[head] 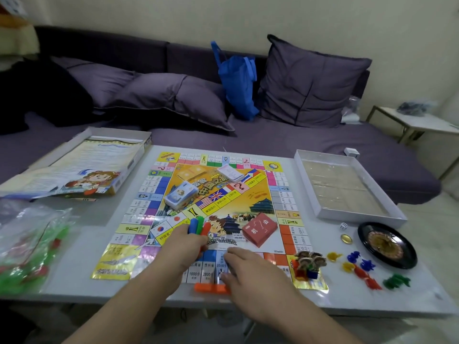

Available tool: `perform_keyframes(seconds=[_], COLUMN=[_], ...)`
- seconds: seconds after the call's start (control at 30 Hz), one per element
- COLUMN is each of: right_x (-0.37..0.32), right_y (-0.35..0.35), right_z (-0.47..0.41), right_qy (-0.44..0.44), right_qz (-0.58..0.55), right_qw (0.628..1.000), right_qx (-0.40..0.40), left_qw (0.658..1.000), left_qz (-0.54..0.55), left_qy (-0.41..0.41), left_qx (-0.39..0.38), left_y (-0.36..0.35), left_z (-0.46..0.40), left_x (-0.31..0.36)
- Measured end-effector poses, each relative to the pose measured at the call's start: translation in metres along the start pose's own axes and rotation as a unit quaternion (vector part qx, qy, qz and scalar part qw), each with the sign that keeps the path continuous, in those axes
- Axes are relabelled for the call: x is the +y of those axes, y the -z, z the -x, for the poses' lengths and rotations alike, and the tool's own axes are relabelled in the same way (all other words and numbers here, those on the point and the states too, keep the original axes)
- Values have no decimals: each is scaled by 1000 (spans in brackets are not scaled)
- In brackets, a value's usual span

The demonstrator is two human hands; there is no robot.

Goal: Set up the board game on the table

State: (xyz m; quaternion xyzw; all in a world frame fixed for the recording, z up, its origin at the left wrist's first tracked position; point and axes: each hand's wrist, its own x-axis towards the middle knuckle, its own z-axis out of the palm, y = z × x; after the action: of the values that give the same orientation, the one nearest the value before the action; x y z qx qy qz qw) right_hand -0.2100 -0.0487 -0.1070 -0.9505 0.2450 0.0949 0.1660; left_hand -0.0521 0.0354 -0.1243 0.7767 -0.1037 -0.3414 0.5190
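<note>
Head view: left hand (185, 244) grips colored stands (198, 225); right hand (250, 276) touches orange stand (208, 288).

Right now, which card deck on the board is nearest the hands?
The red deck, just right of the left hand. The blue-backed deck and the white deck lie farther up the board.

home living room, sofa (298, 142), cushions (310, 83)

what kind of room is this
Most likely a home living room: a dark purple fabric sofa with large matching cushions sits behind a low white table where a colourful paper game board is spread out.
</note>
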Motion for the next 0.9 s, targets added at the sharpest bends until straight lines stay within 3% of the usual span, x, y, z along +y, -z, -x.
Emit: perform_keyframes(seconds=[0.27, 0.4, 0.5, 0.57, 0.63, 0.7, 0.9], right_x=[2, -3, -2, 0, 2, 3, 13], right_y=[-3, 9, 25, 36, 42, 45, 49], right_z=[-3, 0, -3, -8, -11, -14, -27], right_qy=[2, 0, -34, -63, -89, -114, -157], right_qz=[0, -70, -256, -413, -503, -527, -518], right_qw=[1000, 996, 956, 895, 848, 831, 832], right_qx=[14, 58, 140, 157, 143, 136, 120], left_qw=[1000, 997, 987, 980, 974, 970, 974], left_qz=[18, 74, 145, 171, 179, 182, 167], left_qy=[2, -12, -30, -46, -57, -59, -39], left_qx=[3, -15, -61, -94, -124, -147, -151], left_y=[0, -2, -7, -10, -14, -18, -33], left_z=[-3, 3, 16, 25, 31, 34, 29], left_x=[2, 5, 13, 19, 22, 26, 33])
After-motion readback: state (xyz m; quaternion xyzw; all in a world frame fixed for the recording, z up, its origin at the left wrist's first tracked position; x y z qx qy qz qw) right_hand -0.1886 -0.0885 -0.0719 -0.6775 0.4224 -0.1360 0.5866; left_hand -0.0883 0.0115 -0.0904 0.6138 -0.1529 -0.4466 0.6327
